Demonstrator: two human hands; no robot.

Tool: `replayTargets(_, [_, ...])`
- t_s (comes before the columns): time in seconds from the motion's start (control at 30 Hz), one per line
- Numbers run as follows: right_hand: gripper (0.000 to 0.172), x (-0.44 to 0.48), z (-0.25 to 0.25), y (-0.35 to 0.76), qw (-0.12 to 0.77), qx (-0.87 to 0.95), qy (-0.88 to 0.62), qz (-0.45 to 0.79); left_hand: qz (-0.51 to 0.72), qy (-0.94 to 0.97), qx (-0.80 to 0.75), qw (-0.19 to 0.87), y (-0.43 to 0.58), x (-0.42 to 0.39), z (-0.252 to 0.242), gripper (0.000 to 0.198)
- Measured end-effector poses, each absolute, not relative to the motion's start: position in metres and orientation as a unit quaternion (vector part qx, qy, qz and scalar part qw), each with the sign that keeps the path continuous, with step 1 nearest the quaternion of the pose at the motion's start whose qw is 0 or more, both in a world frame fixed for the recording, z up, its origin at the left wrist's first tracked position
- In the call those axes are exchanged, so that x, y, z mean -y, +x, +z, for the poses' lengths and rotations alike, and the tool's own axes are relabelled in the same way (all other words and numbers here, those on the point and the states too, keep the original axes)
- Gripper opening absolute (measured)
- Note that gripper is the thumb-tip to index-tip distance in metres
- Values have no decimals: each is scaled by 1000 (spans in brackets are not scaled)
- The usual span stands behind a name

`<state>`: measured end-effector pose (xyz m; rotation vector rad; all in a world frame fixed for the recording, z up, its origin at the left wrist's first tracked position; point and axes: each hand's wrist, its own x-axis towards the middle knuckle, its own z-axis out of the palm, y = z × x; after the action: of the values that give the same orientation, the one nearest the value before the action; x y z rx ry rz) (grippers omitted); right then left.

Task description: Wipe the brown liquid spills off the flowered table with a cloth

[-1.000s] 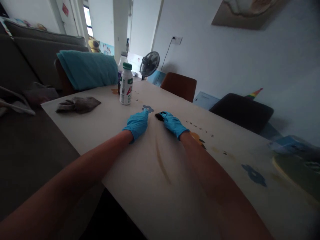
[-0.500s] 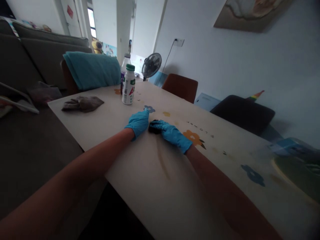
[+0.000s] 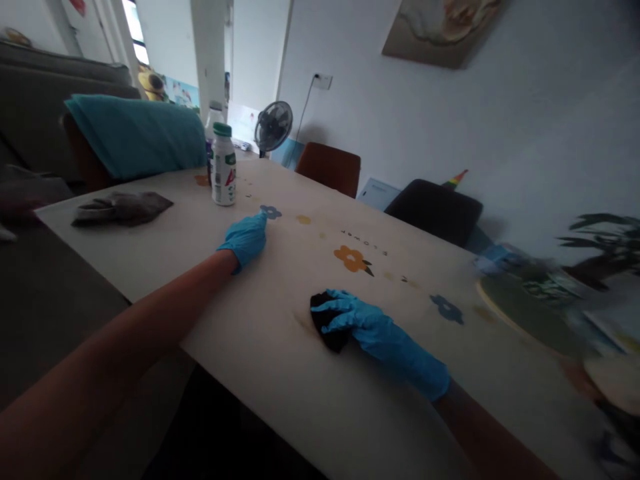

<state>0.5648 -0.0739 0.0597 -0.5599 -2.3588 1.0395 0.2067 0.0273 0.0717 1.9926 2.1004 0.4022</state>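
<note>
My right hand [image 3: 367, 325], in a blue glove, presses a black cloth [image 3: 330, 338] flat on the pale flower-printed table [image 3: 270, 293]. Its fingers lie across the cloth. A faint brownish smear shows on the surface beside the cloth's left edge. My left hand [image 3: 245, 240], also gloved in blue, rests closed on the table near a printed blue flower [image 3: 271, 212], with nothing visible in it. A crumpled grey-brown cloth [image 3: 125, 208] lies at the left end of the table. Beyond my left hand stand a white bottle with a green cap [image 3: 223, 167] and another bottle [image 3: 214, 115] behind it.
A chair draped with a teal towel [image 3: 140, 133] stands at the far left end. A brown chair [image 3: 330, 167] and a black chair [image 3: 435, 210] line the wall side. On the right are a green round mat [image 3: 525, 313] and a potted plant [image 3: 600, 247]. A fan [image 3: 273, 127] stands behind.
My right hand has drawn the black cloth back toward me and to the right, away from my left hand. The brown streak has shortened. The view has turned right.
</note>
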Motion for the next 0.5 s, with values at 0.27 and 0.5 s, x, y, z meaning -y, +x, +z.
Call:
replayTargets(0.27, [60,123,28,669,217,851,-463,118,100,675,-725,92,202,-33,65,72])
replayTargets(0.5, [61,103,21,723,150,766,-625,5,120,668,-729,88,200,-33,61,87])
